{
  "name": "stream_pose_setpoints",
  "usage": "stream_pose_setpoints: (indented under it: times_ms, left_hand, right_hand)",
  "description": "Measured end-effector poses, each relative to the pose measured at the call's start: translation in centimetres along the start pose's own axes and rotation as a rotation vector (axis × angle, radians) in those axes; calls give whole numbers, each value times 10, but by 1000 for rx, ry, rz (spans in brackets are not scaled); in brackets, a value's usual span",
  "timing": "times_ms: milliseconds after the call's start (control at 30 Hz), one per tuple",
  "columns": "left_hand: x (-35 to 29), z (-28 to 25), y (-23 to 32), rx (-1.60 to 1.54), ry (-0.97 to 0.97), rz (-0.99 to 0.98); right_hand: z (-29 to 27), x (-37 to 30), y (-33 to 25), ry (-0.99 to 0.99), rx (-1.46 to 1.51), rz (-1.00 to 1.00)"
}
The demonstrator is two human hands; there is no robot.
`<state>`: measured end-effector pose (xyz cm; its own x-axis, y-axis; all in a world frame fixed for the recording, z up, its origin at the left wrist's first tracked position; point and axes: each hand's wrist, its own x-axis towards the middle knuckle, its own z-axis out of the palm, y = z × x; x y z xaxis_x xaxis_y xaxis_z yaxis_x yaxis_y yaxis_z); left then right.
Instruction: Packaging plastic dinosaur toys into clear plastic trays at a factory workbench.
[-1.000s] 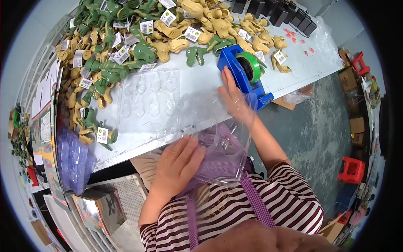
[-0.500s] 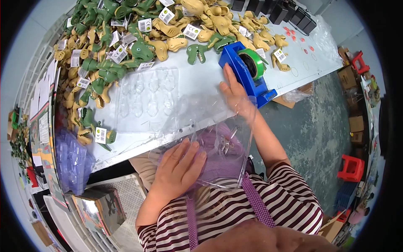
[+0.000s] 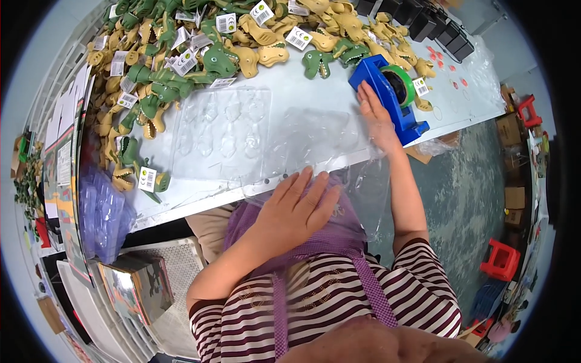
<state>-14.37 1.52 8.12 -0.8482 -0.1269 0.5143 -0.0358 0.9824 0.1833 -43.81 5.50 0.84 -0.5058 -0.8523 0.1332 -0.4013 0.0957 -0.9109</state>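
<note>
"Where do you have the clear plastic?"

"On my feed, the clear plastic [image 3: 321, 139] is mid-frame, partly across the near edge of the surface [image 3: 184, 196] and partly over the apron [image 3: 348, 236]. I'd guess those two share its weight."

"And around it?"

"I see the flat tray [image 3: 233, 130] just left of it, hollows showing, with toys [image 3: 224, 60] heaped along the top and left of the frame, probably banked there for working room. The dispenser [image 3: 393, 106] sits right of centre in the upper half, likely placed to suit the right side. Stacked trays [image 3: 100, 209] are at the far left."

"Now the grips?"

"The left grip [image 3: 296, 209] looks released to me: fingers straight and a little spread, laid over the plastic, not curled round it. It seems to be steadying it. I can't see the thumb."

"The right?"

"The right grip [image 3: 378, 124] looks released too, fingers extended beside the dispenser, wrist at the plastic's right edge. Whether it touches the dispenser, I can't tell."
</note>
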Motion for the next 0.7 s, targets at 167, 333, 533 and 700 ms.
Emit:
stream_pose_setpoints:
  times_ms: [167, 333, 533, 700]
  left_hand:
    - [-5, 4, -3, 36, -70, -13]
    - [5, 28, -6, 111, -106, -26]
    - [21, 69, 3, 110, -274, -143]
    - [35, 76, -3, -10, -369, -161]
  right_hand:
    - [-14, -1, 4, -49, 141, 75]
    - [-21, -8, 4, -36, 484, 119]
    - [-17, -44, -41, -156, -30, -36]
    - [-2, -46, -40, -239, -487, -64]
